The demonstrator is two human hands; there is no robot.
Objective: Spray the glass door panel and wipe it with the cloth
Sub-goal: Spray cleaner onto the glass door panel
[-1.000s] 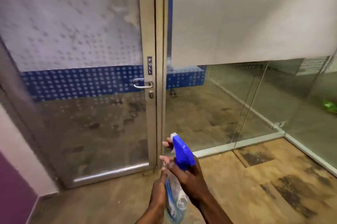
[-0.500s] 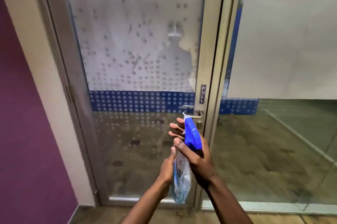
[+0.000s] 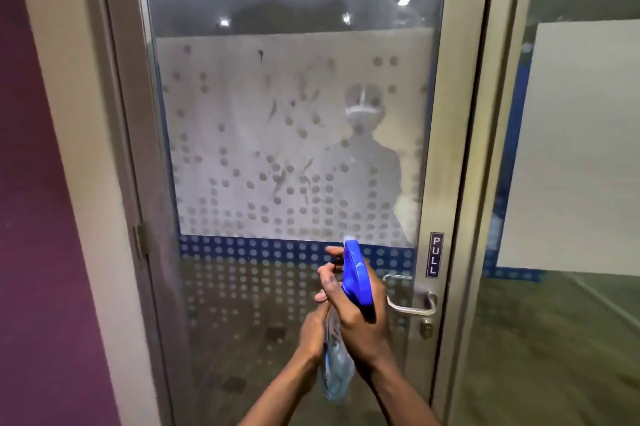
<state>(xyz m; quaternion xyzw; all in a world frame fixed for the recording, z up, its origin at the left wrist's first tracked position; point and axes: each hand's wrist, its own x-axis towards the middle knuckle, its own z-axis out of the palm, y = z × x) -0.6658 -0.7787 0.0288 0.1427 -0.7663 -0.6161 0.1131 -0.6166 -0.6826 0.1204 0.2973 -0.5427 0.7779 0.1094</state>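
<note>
Now that the person has stepped closer, the glass door panel [image 3: 294,148] fills the view ahead.
Both hands have lifted the spray bottle [image 3: 341,342]: right hand [image 3: 360,318] wrapped around its blue top, left hand [image 3: 313,332] clamped beside. No cloth shows; spraying looks next.

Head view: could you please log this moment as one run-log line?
phase: aiming spray | right hand: grips spray bottle head | left hand: steadies bottle body | glass door panel: smudged | cloth: unseen
</note>
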